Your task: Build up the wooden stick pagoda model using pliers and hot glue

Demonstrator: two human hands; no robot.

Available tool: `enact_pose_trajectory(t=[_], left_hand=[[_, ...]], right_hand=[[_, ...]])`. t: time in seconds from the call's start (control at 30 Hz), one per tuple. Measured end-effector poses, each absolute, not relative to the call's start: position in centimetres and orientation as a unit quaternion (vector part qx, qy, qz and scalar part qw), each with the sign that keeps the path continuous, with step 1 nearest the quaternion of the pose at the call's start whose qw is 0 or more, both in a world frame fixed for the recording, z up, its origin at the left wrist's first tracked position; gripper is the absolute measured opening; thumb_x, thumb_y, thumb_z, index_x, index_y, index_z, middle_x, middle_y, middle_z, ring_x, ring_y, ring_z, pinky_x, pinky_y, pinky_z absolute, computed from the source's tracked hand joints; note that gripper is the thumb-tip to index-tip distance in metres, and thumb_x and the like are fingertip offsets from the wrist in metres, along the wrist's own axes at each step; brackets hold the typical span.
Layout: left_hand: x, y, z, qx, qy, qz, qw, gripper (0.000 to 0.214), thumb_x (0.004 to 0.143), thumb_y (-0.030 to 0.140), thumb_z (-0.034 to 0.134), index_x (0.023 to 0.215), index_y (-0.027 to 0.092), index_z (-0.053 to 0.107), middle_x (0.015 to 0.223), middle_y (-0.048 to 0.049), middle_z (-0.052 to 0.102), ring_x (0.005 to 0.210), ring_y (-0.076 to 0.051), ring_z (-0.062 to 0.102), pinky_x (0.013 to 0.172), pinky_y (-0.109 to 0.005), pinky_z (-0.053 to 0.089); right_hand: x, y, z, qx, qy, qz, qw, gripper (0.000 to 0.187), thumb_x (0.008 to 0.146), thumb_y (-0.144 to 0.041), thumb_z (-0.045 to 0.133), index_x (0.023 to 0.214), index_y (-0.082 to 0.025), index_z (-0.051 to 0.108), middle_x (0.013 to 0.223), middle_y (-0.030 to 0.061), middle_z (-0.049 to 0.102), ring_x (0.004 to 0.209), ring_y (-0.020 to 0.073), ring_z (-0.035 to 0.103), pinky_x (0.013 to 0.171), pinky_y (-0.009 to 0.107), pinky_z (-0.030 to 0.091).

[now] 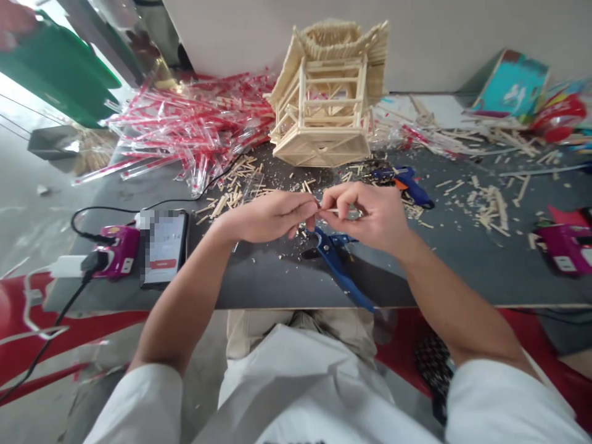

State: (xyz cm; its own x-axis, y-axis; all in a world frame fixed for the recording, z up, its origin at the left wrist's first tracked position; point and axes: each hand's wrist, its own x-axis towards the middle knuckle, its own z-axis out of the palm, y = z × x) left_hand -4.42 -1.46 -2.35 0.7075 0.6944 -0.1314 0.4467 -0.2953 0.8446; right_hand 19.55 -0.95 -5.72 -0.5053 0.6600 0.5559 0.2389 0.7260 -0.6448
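Observation:
Above the dark table, my two hands meet fingertip to fingertip. My right hand [365, 209] is closed in a pinch on a short thin wooden stick [330, 211]. The fingers of my left hand [277, 216] are pressed together at the stick's other end, where the tip is hidden. Just below the hands lies a pair of blue-handled cutters [335, 262]. A blue glue gun [411, 185] rests behind my right hand. Farther back stands a pavilion-like model [324, 102] built from thin wooden sticks, with a flared roof.
Red-and-clear plastic wrappers [194, 123] are heaped at the back left. Cut stick pieces [493, 206] litter the table [444, 271]. A phone [164, 246] lies beside a purple power socket [118, 250] with cables at left; another purple socket [564, 246] sits at right.

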Motion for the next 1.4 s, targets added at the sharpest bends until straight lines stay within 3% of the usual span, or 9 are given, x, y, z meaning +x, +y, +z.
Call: enact_pose_trajectory(t=[0.07, 0.2, 0.37, 0.7, 1.0, 1.13, 1.27, 1.4], left_hand=[[-4.5, -2.1, -3.9, 0.734, 0.317, 0.140, 0.584, 0.033, 0.112, 0.040, 0.039, 0.103, 0.017, 0.060, 0.091, -0.0067, 0.071, 0.065, -0.010, 0.062, 0.056, -0.021, 0.047], [-4.8, -2.4, -5.6, 0.651, 0.296, 0.132, 0.686, 0.032, 0.109, 0.042, 0.046, 0.096, 0.016, 0.060, 0.079, -0.0051, 0.066, 0.055, -0.010, 0.054, 0.050, -0.022, 0.046], [-4.7, -2.0, -6.6, 0.610, 0.303, 0.087, 0.727, 0.028, 0.107, 0.036, 0.052, 0.095, 0.014, 0.064, 0.068, -0.0025, 0.059, 0.053, -0.009, 0.051, 0.045, -0.019, 0.041], [-4.1, -2.4, -7.9, 0.569, 0.282, 0.080, 0.769, 0.031, 0.105, 0.042, 0.057, 0.086, 0.018, 0.054, 0.069, 0.0029, 0.042, 0.051, -0.007, 0.041, 0.044, -0.018, 0.034], [-3.4, -2.5, -8.5, 0.624, 0.347, 0.130, 0.689, 0.026, 0.108, 0.033, 0.045, 0.087, 0.018, 0.051, 0.067, 0.0045, 0.042, 0.051, -0.007, 0.041, 0.049, -0.020, 0.037], [-3.1, -2.4, -8.8, 0.705, 0.391, 0.155, 0.571, 0.022, 0.105, 0.030, 0.045, 0.089, 0.018, 0.053, 0.067, 0.0044, 0.045, 0.055, -0.008, 0.044, 0.054, -0.021, 0.037], [-2.7, -2.2, -9.4, 0.786, 0.418, 0.188, 0.415, 0.023, 0.102, 0.025, 0.043, 0.085, 0.017, 0.055, 0.070, 0.0029, 0.049, 0.064, -0.010, 0.043, 0.063, -0.024, 0.035], [-2.3, -2.1, -10.3, 0.801, 0.416, 0.210, 0.375, 0.022, 0.101, 0.022, 0.041, 0.080, 0.018, 0.048, 0.070, 0.0031, 0.048, 0.064, -0.010, 0.043, 0.063, -0.026, 0.034]], right_hand=[[19.6, -1.7, -7.0, -0.266, -0.828, 0.255, 0.423, 0.024, 0.092, -0.027, 0.074, 0.080, -0.025, 0.053, 0.093, -0.0011, 0.077, 0.080, 0.0137, 0.073, 0.073, 0.029, 0.059], [19.4, -2.8, -8.1, -0.235, -0.829, 0.273, 0.427, 0.024, 0.092, -0.022, 0.074, 0.081, -0.025, 0.053, 0.094, -0.0022, 0.077, 0.082, 0.0115, 0.073, 0.075, 0.026, 0.058], [19.5, -2.8, -8.6, -0.221, -0.850, 0.283, 0.384, 0.021, 0.096, -0.023, 0.068, 0.081, -0.026, 0.053, 0.096, -0.0018, 0.077, 0.085, 0.0114, 0.072, 0.080, 0.027, 0.058], [20.0, -2.9, -8.7, -0.216, -0.851, 0.315, 0.360, 0.024, 0.097, -0.023, 0.066, 0.079, -0.024, 0.051, 0.094, -0.0007, 0.075, 0.082, 0.0117, 0.069, 0.078, 0.028, 0.055], [20.1, -1.6, -10.2, -0.263, -0.816, 0.355, 0.372, 0.015, 0.090, -0.020, 0.074, 0.091, -0.024, 0.060, 0.097, -0.0001, 0.074, 0.089, 0.0149, 0.074, 0.084, 0.030, 0.058], [19.7, -1.1, -11.6, -0.344, -0.768, 0.402, 0.361, 0.028, 0.088, -0.028, 0.078, 0.110, -0.023, 0.062, 0.097, 0.0021, 0.074, 0.083, 0.0173, 0.076, 0.078, 0.031, 0.062], [19.4, -1.3, -12.1, -0.370, -0.743, 0.440, 0.344, 0.016, 0.095, -0.037, 0.071, 0.098, -0.022, 0.067, 0.083, 0.0019, 0.075, 0.069, 0.0166, 0.073, 0.069, 0.031, 0.060], [19.0, -1.6, -12.0, -0.383, -0.734, 0.427, 0.365, 0.019, 0.096, -0.040, 0.070, 0.091, -0.022, 0.067, 0.075, 0.0006, 0.072, 0.066, 0.0163, 0.070, 0.066, 0.032, 0.059]])
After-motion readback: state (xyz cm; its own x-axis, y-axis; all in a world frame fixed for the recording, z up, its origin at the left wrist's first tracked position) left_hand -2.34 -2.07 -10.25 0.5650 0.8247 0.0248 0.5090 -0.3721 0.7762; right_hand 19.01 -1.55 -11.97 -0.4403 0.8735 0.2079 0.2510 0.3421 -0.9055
